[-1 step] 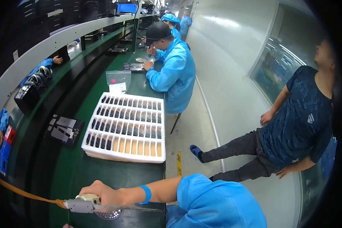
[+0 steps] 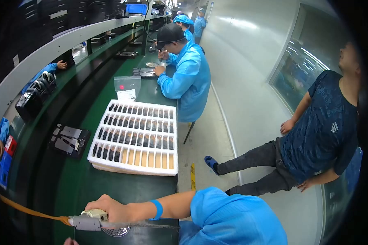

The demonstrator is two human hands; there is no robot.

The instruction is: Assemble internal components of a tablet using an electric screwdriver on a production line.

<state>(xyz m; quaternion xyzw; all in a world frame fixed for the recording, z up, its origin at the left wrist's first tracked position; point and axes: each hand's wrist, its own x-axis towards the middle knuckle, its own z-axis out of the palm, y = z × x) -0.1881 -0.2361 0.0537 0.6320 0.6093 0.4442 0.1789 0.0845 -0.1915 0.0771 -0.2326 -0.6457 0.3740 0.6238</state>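
Observation:
My right hand (image 2: 108, 207) is closed around a cream-coloured hand tool (image 2: 96, 213), which looks like an electric screwdriver seen from its top end. A grey block (image 2: 87, 223) caps it, and an orange strap (image 2: 32, 211) runs from there to the left. Below the wrist, a round perforated metal dish (image 2: 117, 231) lies on the green bench, partly covered by the tool's grey cable. Of my left hand (image 2: 71, 241) only fingertips show at the bottom edge; the rest is out of view. Beyond the right hand stands a white foam tray (image 2: 135, 168) with rows of dark flat parts.
A black fixture with grey plates (image 2: 69, 140) sits left of the tray. A clear bag (image 2: 127, 83) with a white label lies behind it. A co-worker in blue (image 2: 190, 77) works farther along the bench (image 2: 131, 188). Another person (image 2: 310, 126) stands at the right.
The left fingertips have come slightly farther into view at the bottom edge. The right hand and the tool stay nearly in place.

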